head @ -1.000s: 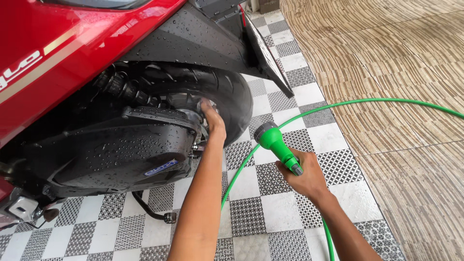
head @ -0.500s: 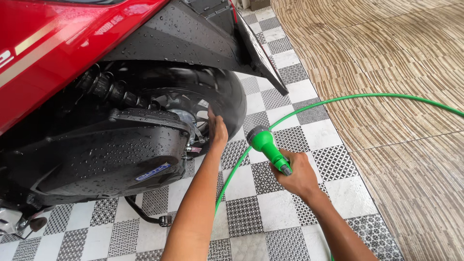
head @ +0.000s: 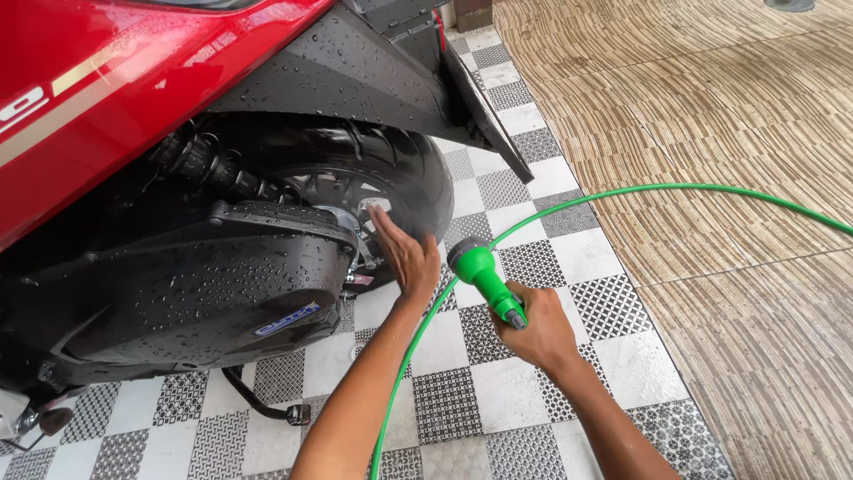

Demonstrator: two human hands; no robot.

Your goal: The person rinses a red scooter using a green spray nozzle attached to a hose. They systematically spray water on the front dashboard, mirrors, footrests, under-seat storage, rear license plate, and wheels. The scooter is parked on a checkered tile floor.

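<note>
Left hand [head: 407, 258] flat, fingers spread on wet black rubber rear tyre [head: 404, 169], right hand [head: 542, 333] clamped on green plastic hose nozzle [head: 484, 271]; red scooter body panel [head: 133, 98] already beaded wet, wheel hub scrubbing underway.

Scooter fills the left half of your view, its rear wheel [head: 373, 191] under the fender [head: 355, 71], with the engine cover [head: 195, 284] left of and in front of the wheel. Kickstand [head: 267, 404] sits below the cover, on the tiles [head: 506, 400]. Your left hand [head: 407, 253] lies flat against the wheel hub. Your right hand [head: 538, 333] is just right of it, above the tiles, gripped around the nozzle [head: 484, 271]. Hose [head: 622, 191] runs from the nozzle right across the paving [head: 711, 116], and loops back between your arms.
</note>
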